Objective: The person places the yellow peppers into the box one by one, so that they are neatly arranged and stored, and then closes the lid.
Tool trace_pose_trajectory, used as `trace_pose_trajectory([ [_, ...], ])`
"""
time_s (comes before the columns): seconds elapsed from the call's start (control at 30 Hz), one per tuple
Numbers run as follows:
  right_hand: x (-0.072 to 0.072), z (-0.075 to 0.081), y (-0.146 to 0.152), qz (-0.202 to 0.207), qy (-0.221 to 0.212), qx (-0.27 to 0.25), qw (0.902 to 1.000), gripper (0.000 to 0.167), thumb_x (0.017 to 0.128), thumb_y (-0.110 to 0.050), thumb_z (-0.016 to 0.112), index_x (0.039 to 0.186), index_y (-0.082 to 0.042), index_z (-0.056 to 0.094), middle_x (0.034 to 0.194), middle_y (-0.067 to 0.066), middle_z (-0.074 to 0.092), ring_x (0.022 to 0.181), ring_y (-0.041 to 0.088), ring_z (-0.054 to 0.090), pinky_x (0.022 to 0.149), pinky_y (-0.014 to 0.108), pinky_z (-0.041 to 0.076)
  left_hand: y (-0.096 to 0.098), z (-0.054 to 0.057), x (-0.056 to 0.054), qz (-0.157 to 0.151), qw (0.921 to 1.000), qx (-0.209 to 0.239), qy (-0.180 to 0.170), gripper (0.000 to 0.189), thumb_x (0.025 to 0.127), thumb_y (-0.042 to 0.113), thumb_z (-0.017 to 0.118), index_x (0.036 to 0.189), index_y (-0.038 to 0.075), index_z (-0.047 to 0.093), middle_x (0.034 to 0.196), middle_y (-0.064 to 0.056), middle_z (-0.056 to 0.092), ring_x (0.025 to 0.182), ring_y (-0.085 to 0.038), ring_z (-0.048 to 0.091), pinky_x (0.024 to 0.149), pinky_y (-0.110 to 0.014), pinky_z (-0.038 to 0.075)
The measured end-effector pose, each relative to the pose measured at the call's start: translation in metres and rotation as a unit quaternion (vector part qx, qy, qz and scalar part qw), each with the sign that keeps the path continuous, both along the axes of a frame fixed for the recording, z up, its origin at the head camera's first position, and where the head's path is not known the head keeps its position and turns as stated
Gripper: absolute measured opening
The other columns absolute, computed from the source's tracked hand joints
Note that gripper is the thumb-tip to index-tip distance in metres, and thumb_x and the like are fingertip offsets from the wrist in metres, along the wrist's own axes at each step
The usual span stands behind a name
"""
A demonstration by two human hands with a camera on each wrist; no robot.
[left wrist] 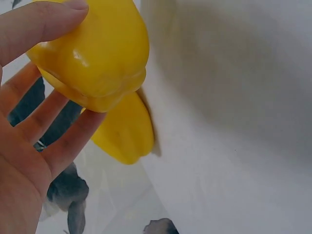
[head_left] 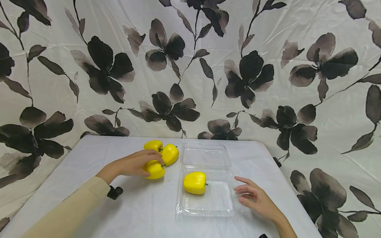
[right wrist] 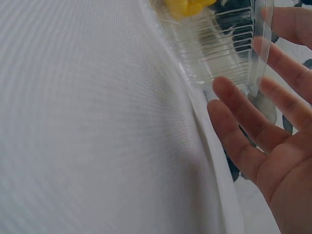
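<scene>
My left hand (head_left: pixel 135 163) grips a yellow bell pepper (head_left: pixel 155 171), thumb on one side and fingers on the other. The left wrist view shows this pepper (left wrist: pixel 109 53) close up, and a second yellow bell pepper (left wrist: pixel 127 129) beyond it. Two more yellow bell peppers (head_left: pixel 170 154) (head_left: pixel 152 144) lie just behind the gripped one. Another bell pepper (head_left: pixel 194 182) lies on its side in the near half of an opened clear plastic clamshell container (head_left: pixel 215 203). My right hand (head_left: pixel 257 200) is beside that half's right edge, fingers extended and holding nothing.
The container's lid half (head_left: pixel 205 157) lies flat toward the back of the white-covered table (head_left: pixel 143 205). Behind the table hangs a floral-patterned cloth (head_left: pixel 205 82). A dark wrist device (head_left: pixel 114 192) sits at my left cuff.
</scene>
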State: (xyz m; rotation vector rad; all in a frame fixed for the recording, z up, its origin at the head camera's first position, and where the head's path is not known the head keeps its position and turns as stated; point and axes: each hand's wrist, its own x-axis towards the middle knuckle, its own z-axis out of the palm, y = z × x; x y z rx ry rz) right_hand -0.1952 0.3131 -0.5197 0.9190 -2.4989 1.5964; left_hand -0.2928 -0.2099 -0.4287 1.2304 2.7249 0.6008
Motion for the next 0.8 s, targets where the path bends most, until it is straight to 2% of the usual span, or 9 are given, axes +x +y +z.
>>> trace_pose_trajectory([
  [0.37,0.0,0.001,0.0,0.004,0.004,-0.003,1.0,0.027,0.099,0.002,0.07,0.126,0.002,0.07,0.159,0.027,0.043,0.117,0.032,0.07,0.098,0.031,0.059,0.012,0.011,0.006,-0.009,0.9998,-0.012,0.009,0.057,0.083,0.002,0.085,0.132,0.025,0.068,0.145,0.001,0.058,0.138,-0.031,0.052,0.115,-0.059,0.044],
  [0.57,0.0,0.0,0.0,0.003,0.001,-0.002,1.0,0.027,0.099,0.001,0.07,0.126,0.001,0.07,0.161,0.022,0.044,0.118,0.031,0.07,0.097,0.03,0.059,0.018,0.016,0.008,-0.008,0.9995,-0.023,0.02,0.057,0.084,0.004,0.086,0.132,0.029,0.068,0.147,0.0,0.058,0.138,-0.031,0.052,0.114,-0.059,0.045],
  [0.8,-0.001,-0.001,0.0,-0.001,-0.005,-0.001,1.0,0.027,0.099,0.001,0.071,0.126,0.001,0.071,0.16,0.025,0.043,0.118,0.031,0.07,0.097,0.03,0.059,0.028,0.024,0.015,-0.015,0.9991,-0.034,0.019,0.059,0.084,0.006,0.086,0.132,0.034,0.068,0.15,-0.001,0.057,0.138,-0.032,0.052,0.113,-0.06,0.046],
])
